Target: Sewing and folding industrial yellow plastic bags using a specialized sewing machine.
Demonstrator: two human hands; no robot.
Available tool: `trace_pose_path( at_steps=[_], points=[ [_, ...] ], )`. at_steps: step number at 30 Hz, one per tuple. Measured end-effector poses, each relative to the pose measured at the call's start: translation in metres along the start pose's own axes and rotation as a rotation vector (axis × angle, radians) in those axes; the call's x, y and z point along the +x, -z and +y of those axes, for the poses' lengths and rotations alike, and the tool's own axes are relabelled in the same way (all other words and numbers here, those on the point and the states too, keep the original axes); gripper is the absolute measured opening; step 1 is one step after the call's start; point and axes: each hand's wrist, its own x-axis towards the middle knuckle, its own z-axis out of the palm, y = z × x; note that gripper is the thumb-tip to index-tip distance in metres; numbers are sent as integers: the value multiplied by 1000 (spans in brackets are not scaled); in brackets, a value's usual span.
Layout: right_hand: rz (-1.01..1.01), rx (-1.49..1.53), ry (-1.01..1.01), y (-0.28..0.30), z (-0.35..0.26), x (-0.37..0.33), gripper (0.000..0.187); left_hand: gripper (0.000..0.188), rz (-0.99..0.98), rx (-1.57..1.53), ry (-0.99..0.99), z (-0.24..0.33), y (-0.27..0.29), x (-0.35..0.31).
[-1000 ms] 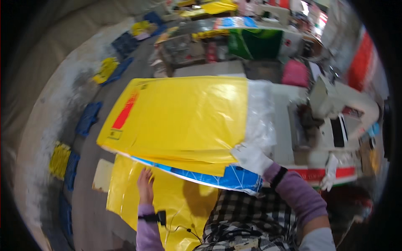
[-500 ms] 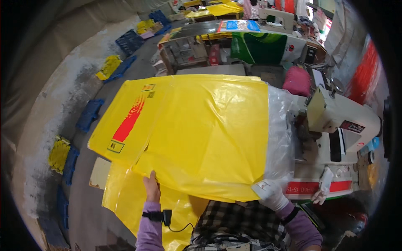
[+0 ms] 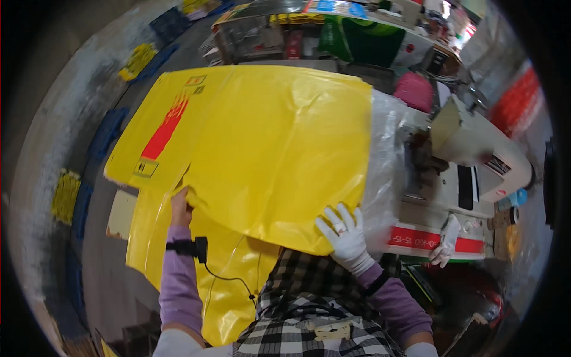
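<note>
Two hands are on one big yellow plastic bag [image 3: 262, 149], and the fingers tell most of it. The right hand [image 3: 345, 235], in a white glove, lies flat on the bag's near edge with its fingers [image 3: 340, 215] spread and pressing down; it is not closed round anything that shows. The left hand [image 3: 180, 205] is bare, and its fingertips are tucked in at the lower left edge of the bag, where the top sheet meets another yellow sheet [image 3: 178, 262] underneath. Whether those fingers pinch the edge or only touch it I cannot tell, since the plastic hides them.

From both hands the bag runs away and upward in the view, spread wide across the work surface. Its long axis goes left to right, so the hands sit along one long side, the left near one corner and the right nearer the other end. A clear plastic sheet [image 3: 383, 172] sticks out just beyond the right hand.

The bag is glossy and creased, bright yellow, with a red flame-like mark [image 3: 166, 125] and small printed panels toward its far left corner. On the left wrist sits a dark strap with a small device [image 3: 193, 247] (a thin cable trails down from it). To the right stands a white sewing machine [image 3: 470, 166], close beside the bag's right end.
</note>
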Motion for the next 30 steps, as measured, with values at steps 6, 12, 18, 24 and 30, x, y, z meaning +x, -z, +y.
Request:
trace_pose_path(
  at_steps=[6,12,18,24,30],
  points=[
    [-116,178,51,21,-1,18,44,22,-130,-54,-89,65,-29,8],
    [96,224,103,47,11,96,37,25,-134,-248,-247,112,-52,62],
    [20,-32,41,4,24,77,33,36,355,59,-507,12,-40,37],
    [-84,-145,88,-6,-1,53,53,40,459,-315,-575,-17,-79,12],
    [-76,-135,58,-28,-14,89,64,43,770,310,-466,17,-72,87]
  ],
)
